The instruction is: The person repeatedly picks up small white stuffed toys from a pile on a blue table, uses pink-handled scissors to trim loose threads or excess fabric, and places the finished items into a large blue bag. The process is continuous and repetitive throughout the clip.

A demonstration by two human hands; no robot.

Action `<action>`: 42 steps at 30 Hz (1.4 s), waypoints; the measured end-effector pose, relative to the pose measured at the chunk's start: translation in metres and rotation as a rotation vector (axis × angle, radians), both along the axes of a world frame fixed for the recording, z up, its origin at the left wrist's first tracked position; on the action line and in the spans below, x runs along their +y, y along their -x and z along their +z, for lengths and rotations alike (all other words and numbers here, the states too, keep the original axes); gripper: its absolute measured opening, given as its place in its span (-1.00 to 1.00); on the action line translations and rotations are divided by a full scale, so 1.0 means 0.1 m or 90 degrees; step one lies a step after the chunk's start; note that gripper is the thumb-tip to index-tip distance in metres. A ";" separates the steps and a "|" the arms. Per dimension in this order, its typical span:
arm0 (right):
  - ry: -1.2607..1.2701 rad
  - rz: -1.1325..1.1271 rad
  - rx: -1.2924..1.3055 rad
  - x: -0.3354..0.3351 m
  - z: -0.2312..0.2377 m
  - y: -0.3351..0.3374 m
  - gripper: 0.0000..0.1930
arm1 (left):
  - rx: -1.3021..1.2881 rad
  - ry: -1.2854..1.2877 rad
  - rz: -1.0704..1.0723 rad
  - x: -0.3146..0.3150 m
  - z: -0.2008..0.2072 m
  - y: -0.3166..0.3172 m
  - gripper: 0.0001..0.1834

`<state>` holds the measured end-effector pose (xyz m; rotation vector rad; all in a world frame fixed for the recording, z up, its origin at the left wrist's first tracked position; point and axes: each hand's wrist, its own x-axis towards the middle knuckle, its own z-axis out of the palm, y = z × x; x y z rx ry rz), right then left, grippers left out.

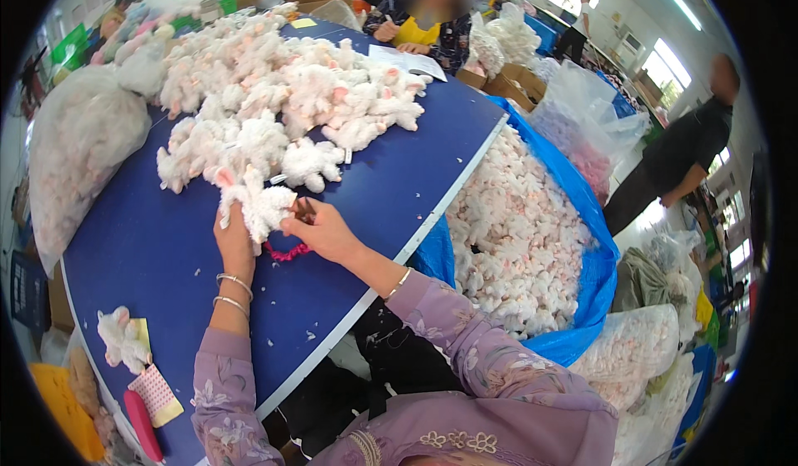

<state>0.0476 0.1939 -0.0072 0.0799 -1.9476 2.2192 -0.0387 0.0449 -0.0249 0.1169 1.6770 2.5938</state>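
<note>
Over the blue table (399,183), a small white fluffy plush toy (259,204) with a pink ear is gripped from below by my left hand (235,237). At the toy's right edge, my right hand (326,231) pinches with thumb and forefinger, close to a small pale tag; the exact spot held is hard to make out. Below the hands lies a crimson scrunchie-like band (287,252). Just beyond them a single white plush toy (312,164) with a white label rests beside a large heap of similar toys (241,92).
A blue-lined container (519,241) full of white plush pieces stands right of the table edge. At left sits a bulging clear bag (83,146). Another toy (123,339), a sticker sheet (156,393) and a pink case (143,424) lie near left. Across the table, a person (428,25) sits with papers.
</note>
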 end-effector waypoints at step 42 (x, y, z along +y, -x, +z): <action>-0.239 -0.122 0.156 -0.06 0.12 -0.11 -0.84 | -0.016 0.096 -0.121 -0.06 0.07 0.04 -0.70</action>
